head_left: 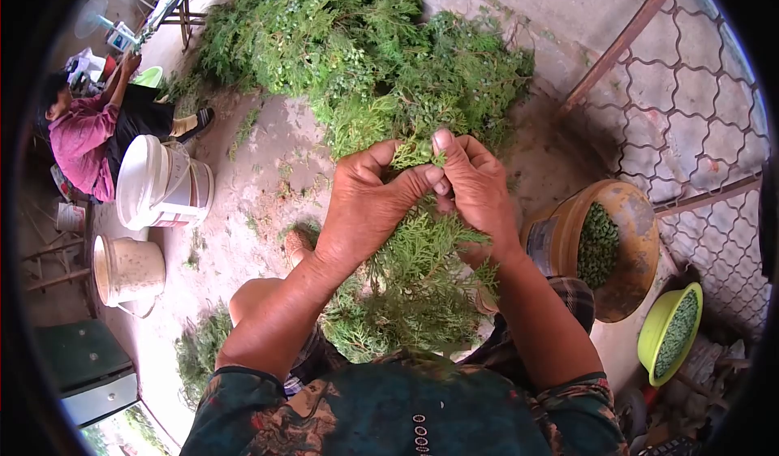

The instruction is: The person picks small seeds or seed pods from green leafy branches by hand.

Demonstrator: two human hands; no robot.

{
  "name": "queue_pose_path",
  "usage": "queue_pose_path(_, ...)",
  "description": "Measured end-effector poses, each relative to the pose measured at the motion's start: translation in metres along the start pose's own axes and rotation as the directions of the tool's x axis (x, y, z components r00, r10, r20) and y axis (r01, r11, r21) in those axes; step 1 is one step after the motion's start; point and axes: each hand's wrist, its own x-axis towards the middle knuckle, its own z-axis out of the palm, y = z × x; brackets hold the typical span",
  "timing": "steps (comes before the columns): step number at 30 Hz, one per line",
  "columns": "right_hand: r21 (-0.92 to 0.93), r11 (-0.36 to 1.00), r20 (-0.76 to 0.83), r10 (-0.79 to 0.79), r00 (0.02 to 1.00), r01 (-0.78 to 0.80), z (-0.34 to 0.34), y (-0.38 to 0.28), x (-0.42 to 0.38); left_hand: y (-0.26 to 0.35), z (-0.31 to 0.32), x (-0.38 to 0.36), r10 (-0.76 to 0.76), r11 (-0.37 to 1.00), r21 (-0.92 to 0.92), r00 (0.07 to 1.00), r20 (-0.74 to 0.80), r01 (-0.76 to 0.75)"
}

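A leafy evergreen sprig (418, 154) with flat, scale-like leaves and small green cones is held up between my two hands. My left hand (361, 200) is closed, its thumb and fingers pinching the sprig from the left. From the other side, my right hand (480, 192) is closed at the sprig's tip, thumb up and fingers curled close to the left thumb. More green foliage (426, 249) hangs just below the hands. Beneath it, cut branches (398, 322) lie between my legs.
Ahead is a large heap of evergreen branches (324, 42). To the right, a tilted bucket (637, 237) holds green cones, with a yellow-green basin (659, 326) of them nearby. Wire mesh (682, 91) borders that side. Buckets (142, 182) and a seated person (89, 135) are on the left.
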Motion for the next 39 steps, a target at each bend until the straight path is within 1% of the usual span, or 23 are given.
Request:
queue_pose_path(3, 0.023, 1.0, 0.026, 0.019, 0.999, -0.019, 0.003, -0.003, -0.005, -0.005, 0.001, -0.002, 0.124, 0.991, 0.065, 0.991, -0.051, -0.121)
queue_pose_path(6, 0.081, 0.997, 0.059, 0.005, 0.998, -0.01, 0.008, 0.001, -0.008, 0.0, -0.001, 0.0, 0.006, 0.998, -0.058, 0.996, -0.088, -0.011)
queue_pose_path(8, 0.124, 0.992, 0.061, 0.001, 0.998, -0.009, 0.011, 0.003, -0.011, -0.007, -0.008, 0.004, 0.013, 0.989, -0.142, 0.993, -0.115, -0.03)
queue_pose_path(10, 0.224, 0.974, 0.152, 0.006, 0.988, -0.04, 0.015, 0.003, -0.015, 0.0, -0.014, 0.004, -0.318, 0.815, -0.529, 0.946, -0.066, 0.237)
queue_pose_path(11, 0.31, 0.934, 0.201, 0.115, 0.973, -0.175, 0.009, 0.004, -0.015, 0.002, -0.015, 0.003, -0.371, 0.814, -0.514, 0.923, -0.104, 0.27)
queue_pose_path(12, 0.313, 0.934, 0.201, 0.114, 0.973, -0.174, 0.003, 0.004, -0.013, 0.004, -0.016, 0.001, -0.423, 0.81, -0.502, 0.895, -0.143, 0.303)
queue_pose_path(13, 0.432, 0.881, 0.195, 0.118, 0.974, -0.193, -0.003, 0.002, -0.01, 0.005, -0.018, 0.0, -0.473, 0.802, -0.493, 0.862, -0.18, 0.337)
queue_pose_path(14, 0.543, 0.814, 0.19, 0.122, 0.974, -0.208, -0.008, 0.0, -0.007, 0.006, -0.019, -0.004, -0.429, 0.815, -0.484, 0.894, -0.132, 0.319)
queue_pose_path(15, 0.518, 0.849, 0.119, 0.053, 0.991, -0.107, -0.01, -0.004, -0.004, 0.006, -0.019, -0.002, -0.427, 0.816, -0.482, 0.895, -0.132, 0.318)
queue_pose_path(16, 0.519, 0.849, 0.118, 0.05, 0.992, -0.104, -0.01, -0.009, -0.001, 0.006, -0.019, 0.001, -0.32, 0.896, -0.347, 0.945, -0.067, 0.279)
queue_pose_path(17, 0.376, 0.926, 0.12, -0.037, 0.992, -0.01, -0.01, -0.015, -0.001, 0.006, -0.018, 0.003, -0.218, 0.953, -0.21, 0.976, 0.016, 0.217)
queue_pose_path(19, 0.08, 0.984, 0.164, -0.171, 0.972, 0.159, -0.008, -0.023, -0.006, 0.009, -0.012, 0.002, -0.195, 0.965, -0.179, 0.981, 0.011, 0.194)
queue_pose_path(21, -0.011, 0.981, 0.208, -0.187, 0.96, 0.193, -0.005, -0.022, -0.008, 0.005, -0.014, 0.0, -0.094, 0.991, -0.098, 0.996, 0.006, 0.094)
queue_pose_path(24, -0.16, 0.951, 0.274, -0.213, 0.938, 0.263, -0.007, -0.011, -0.002, -0.002, -0.024, 0.0, -0.109, 0.992, 0.066, 0.994, -0.008, 0.11)
queue_pose_path(26, -0.377, 0.621, 0.333, -0.602, 0.726, 0.687, -0.004, 0.001, 0.008, -0.002, -0.022, 0.0, -0.113, 0.989, 0.093, 0.994, -0.002, 0.113)
queue_pose_path(27, -0.343, 0.741, 0.315, -0.489, 0.814, 0.578, -0.007, -0.001, 0.005, -0.001, -0.021, 0.0, -0.117, 0.986, 0.119, 0.993, 0.004, 0.116)
queue_pose_path(28, -0.342, 0.742, 0.314, -0.489, 0.814, 0.577, -0.007, -0.007, -0.001, 0.001, -0.02, 0.0, -0.118, 0.986, 0.12, 0.993, 0.004, 0.117)
queue_pose_path(30, -0.099, 0.981, 0.248, -0.138, 0.959, 0.167, -0.007, -0.018, -0.009, 0.01, -0.017, 0.002, -0.224, 0.962, -0.154, 0.974, 0.017, 0.224)
queue_pose_path(31, -0.098, 0.981, 0.246, -0.139, 0.959, 0.167, -0.008, -0.018, -0.01, 0.022, -0.009, -0.003, -0.239, 0.962, -0.15, 0.97, -0.049, 0.229)
queue_pose_path(34, 0.006, 0.994, 0.26, -0.106, 0.96, 0.109, -0.008, -0.018, -0.01, 0.03, -0.009, -0.004, -0.315, 0.936, -0.169, 0.949, -0.008, 0.309)
queue_pose_path(36, -0.132, 0.949, 0.32, -0.231, 0.919, 0.285, -0.007, -0.019, -0.005, 0.019, -0.014, -0.002, -0.236, 0.968, -0.087, 0.971, -0.023, 0.233)
queue_pose_path(37, -0.13, 0.949, 0.319, -0.233, 0.918, 0.286, -0.008, -0.021, -0.005, 0.016, -0.016, -0.001, -0.155, 0.988, -0.001, 0.988, -0.025, 0.155)
queue_pose_path(39, -0.284, 0.918, 0.354, -0.168, 0.92, 0.277, -0.008, -0.025, -0.007, 0.021, -0.016, -0.003, -0.139, 0.985, 0.1, 0.99, -0.027, 0.141)
